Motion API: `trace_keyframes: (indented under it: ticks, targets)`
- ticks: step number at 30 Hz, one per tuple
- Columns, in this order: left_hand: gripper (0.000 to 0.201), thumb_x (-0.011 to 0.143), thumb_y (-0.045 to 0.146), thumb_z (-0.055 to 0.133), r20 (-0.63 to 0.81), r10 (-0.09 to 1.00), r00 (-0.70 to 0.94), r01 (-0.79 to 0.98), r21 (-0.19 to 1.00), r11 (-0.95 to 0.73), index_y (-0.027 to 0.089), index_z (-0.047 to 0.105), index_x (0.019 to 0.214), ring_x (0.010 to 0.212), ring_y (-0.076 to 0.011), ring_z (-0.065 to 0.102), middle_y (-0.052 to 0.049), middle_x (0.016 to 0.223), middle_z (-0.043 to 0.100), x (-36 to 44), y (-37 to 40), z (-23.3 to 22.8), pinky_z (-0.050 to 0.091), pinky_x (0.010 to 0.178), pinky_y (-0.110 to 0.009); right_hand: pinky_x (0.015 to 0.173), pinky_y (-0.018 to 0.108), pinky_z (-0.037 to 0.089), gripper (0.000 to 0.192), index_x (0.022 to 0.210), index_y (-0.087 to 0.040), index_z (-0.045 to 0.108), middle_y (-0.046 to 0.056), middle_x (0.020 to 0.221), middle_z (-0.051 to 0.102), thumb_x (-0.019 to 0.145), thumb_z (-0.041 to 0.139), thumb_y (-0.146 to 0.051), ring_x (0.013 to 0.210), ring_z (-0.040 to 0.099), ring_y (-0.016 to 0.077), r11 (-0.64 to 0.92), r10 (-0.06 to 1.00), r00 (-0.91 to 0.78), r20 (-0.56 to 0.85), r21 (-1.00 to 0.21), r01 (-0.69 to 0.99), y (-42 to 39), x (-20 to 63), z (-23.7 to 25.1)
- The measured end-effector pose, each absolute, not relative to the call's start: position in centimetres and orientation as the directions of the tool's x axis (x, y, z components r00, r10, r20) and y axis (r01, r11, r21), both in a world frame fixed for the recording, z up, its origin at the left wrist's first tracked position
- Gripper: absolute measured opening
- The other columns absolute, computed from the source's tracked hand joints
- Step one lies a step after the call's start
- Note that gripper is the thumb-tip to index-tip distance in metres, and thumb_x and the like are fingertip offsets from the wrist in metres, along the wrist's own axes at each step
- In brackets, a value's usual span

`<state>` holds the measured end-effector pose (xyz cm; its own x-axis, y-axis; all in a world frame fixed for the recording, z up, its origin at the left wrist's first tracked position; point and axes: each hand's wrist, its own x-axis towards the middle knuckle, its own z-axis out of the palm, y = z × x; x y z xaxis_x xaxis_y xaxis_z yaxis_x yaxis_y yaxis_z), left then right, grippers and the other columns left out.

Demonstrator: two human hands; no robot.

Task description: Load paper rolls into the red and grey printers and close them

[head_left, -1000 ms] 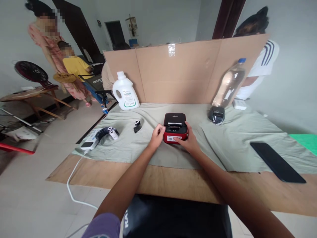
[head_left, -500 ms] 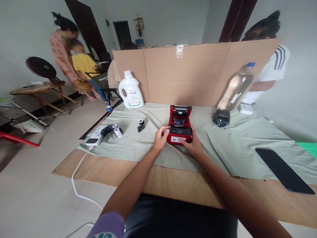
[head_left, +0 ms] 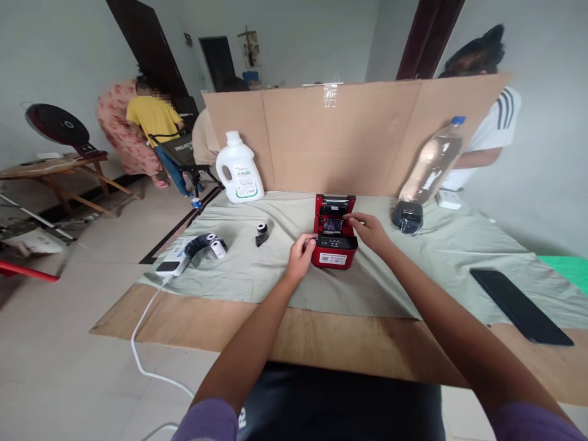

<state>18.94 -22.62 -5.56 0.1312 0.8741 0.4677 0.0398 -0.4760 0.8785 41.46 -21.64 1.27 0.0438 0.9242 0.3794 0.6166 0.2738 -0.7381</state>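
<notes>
A red and black label printer (head_left: 334, 260) stands on the green cloth in front of me with its lid (head_left: 335, 203) raised. A dark, shiny ribbon roll (head_left: 332, 225) shows inside. My left hand (head_left: 301, 254) is closed at the printer's left side, thumb and fingertips against its edge. Reaching in from the right, my right hand (head_left: 367, 229) has its fingers drawn together at the right end of the opened compartment, beside the ribbon roll. Whatever those fingertips pinch, if anything, is hidden.
Left lie a small roll (head_left: 261, 229), white rolls (head_left: 218, 248) with dark ribbon and a power strip (head_left: 169, 267). A white jug (head_left: 239, 171) and a water-filled bottle (head_left: 434, 162) stand by the cardboard screen (head_left: 340, 141). A black phone (head_left: 519, 305) lies right. People are beyond.
My right hand has left the printer's front right side and moved up and away to the open compartment. The left hand stays at the left side. The view has shifted slightly.
</notes>
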Motion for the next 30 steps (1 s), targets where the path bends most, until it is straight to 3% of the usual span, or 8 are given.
trace_keyframes:
  ticks: [5,8,11,14,19,22,25,30]
  targets:
    - [0.037,0.096,0.049,0.047,0.466,0.872,0.149,0.034,0.879,-0.476,0.018,0.064,0.105,0.092,-0.0187,0.066,-0.006,0.096,0.072,18.9,-22.5,-5.7,0.051,0.083,-0.030,0.087,0.040,0.054,0.029,0.094,-0.015,0.074,0.009,0.085,0.078,0.086,0.049,-0.029,0.084,0.071,0.0227,0.205,0.979,-0.124,0.164,-0.821,0.533,-19.6,41.8,3.4]
    - [0.036,0.097,0.049,0.047,0.476,0.866,0.151,0.037,0.873,-0.486,0.018,0.064,0.105,0.092,-0.0190,0.066,-0.006,0.095,0.072,18.9,-22.4,-5.9,0.051,0.083,-0.030,0.083,0.038,0.055,0.027,0.094,-0.015,0.075,0.010,0.085,0.078,0.084,0.053,-0.026,0.081,0.071,0.0224,0.224,0.972,-0.186,0.144,-0.808,0.545,-18.7,41.9,3.7]
    - [0.035,0.097,0.047,0.047,0.486,0.861,0.153,0.038,0.867,-0.497,0.018,0.064,0.105,0.091,-0.0188,0.065,-0.006,0.094,0.071,18.9,-22.3,-6.0,0.050,0.082,-0.029,0.084,0.036,0.056,0.026,0.092,-0.018,0.078,0.008,0.092,0.079,0.077,0.057,-0.016,0.089,0.072,0.0240,0.306,0.943,-0.307,0.126,-0.693,0.653,-17.6,41.3,3.8]
    - [0.033,0.097,0.045,0.047,0.492,0.856,0.159,0.034,0.864,-0.503,0.018,0.064,0.105,0.089,-0.0182,0.065,-0.006,0.094,0.071,18.8,-22.3,-6.0,0.050,0.081,-0.029,0.085,0.034,0.055,0.033,0.092,-0.021,0.080,0.005,0.095,0.079,0.070,0.059,-0.009,0.092,0.072,0.0247,0.377,0.900,-0.436,0.001,-0.504,0.777,-16.5,40.0,3.8]
    - [0.034,0.097,0.045,0.047,0.486,0.859,0.162,0.059,0.864,-0.500,0.018,0.065,0.105,0.084,-0.0172,0.064,-0.005,0.090,0.071,18.7,-22.4,-5.7,0.050,0.078,-0.028,0.073,0.032,0.053,0.021,0.072,-0.022,0.077,0.003,0.068,0.075,0.061,0.067,-0.008,0.071,0.069,0.0225,0.350,0.879,-0.420,-0.228,-0.291,0.891,-15.2,37.9,3.5]
    - [0.032,0.097,0.043,0.047,0.492,0.854,0.171,0.044,0.862,-0.505,0.017,0.065,0.105,0.084,-0.0168,0.064,-0.005,0.090,0.070,18.6,-22.4,-5.6,0.050,0.078,-0.028,0.069,0.033,0.050,0.016,0.059,-0.020,0.070,0.004,0.058,0.069,0.058,0.067,-0.005,0.064,0.065,0.0222,0.312,0.896,-0.374,-0.240,-0.258,0.914,-15.1,37.5,3.6]
    - [0.030,0.097,0.040,0.047,0.497,0.851,0.170,0.025,0.861,-0.508,0.017,0.064,0.105,0.084,-0.0165,0.063,-0.005,0.091,0.070,18.7,-22.5,-5.7,0.050,0.078,-0.027,0.068,0.032,0.048,0.014,0.063,-0.018,0.067,0.006,0.067,0.070,0.061,0.066,-0.005,0.069,0.065,0.0234,0.304,0.913,-0.354,-0.201,-0.240,0.922,-16.1,38.0,4.5]
    - [0.029,0.099,0.038,0.045,0.533,0.829,0.172,0.058,0.834,-0.548,0.018,0.065,0.105,0.086,-0.0165,0.064,-0.005,0.092,0.070,18.6,-22.3,-5.5,0.049,0.079,-0.027,0.067,0.031,0.048,0.017,0.093,-0.018,0.063,0.005,0.086,0.070,0.077,0.059,-0.022,0.071,0.062,0.0198,0.263,0.952,-0.307,-0.008,-0.496,0.827,-19.8,39.5,6.3]
